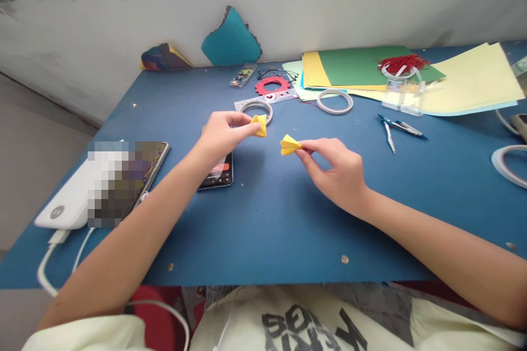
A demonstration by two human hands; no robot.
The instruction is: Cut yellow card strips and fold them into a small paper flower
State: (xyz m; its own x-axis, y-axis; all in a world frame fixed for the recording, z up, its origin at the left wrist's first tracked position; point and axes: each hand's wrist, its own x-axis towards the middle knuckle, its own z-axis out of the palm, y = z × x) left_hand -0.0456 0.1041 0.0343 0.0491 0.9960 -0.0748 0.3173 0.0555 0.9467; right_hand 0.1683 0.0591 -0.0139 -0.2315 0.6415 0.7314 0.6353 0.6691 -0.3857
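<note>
Between thumb and fingers, my left hand [224, 134] pinches a small yellow folded paper piece [260, 125] above the table. A second yellow folded paper piece [290, 145], fanned out at its free end, is gripped by its narrow tip in my right hand [335, 170]. The two pieces are apart, with a small gap of table showing between them. Under my left wrist lies a phone [218, 175] with its screen lit, partly hidden. Just behind the left hand rests a roll of white tape [269, 112].
On the blue table [255, 241] lie a power bank [69, 197] with cables, another tape roll [334, 102], a ruler [284, 96], a red paper ring [272, 85], glasses [278, 74], a compass [401, 127] and coloured paper sheets [362, 66]. A wall [329, 5] borders the back.
</note>
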